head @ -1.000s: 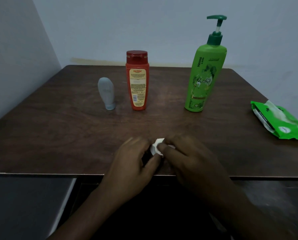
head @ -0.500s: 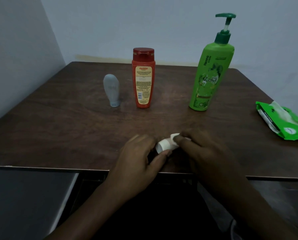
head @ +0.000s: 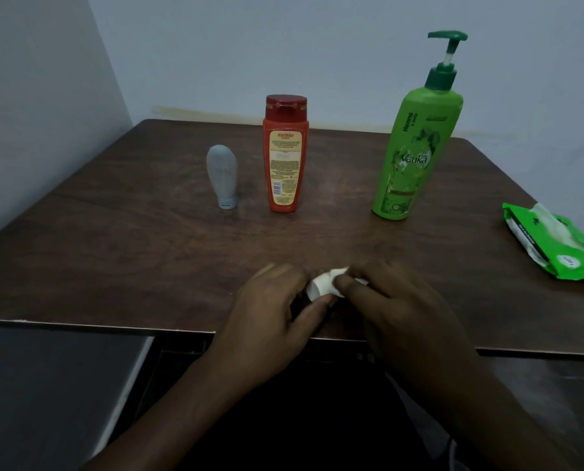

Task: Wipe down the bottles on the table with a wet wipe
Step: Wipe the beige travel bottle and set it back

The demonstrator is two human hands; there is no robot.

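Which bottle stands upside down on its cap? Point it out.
The small grey squeeze bottle, leftmost of the three, rests on its cap. The red flip-top bottle and green pump bottle stand cap-up.

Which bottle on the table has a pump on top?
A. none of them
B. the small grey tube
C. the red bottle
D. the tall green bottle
D: the tall green bottle carries a dark green pump, while the red bottle has a flat cap.
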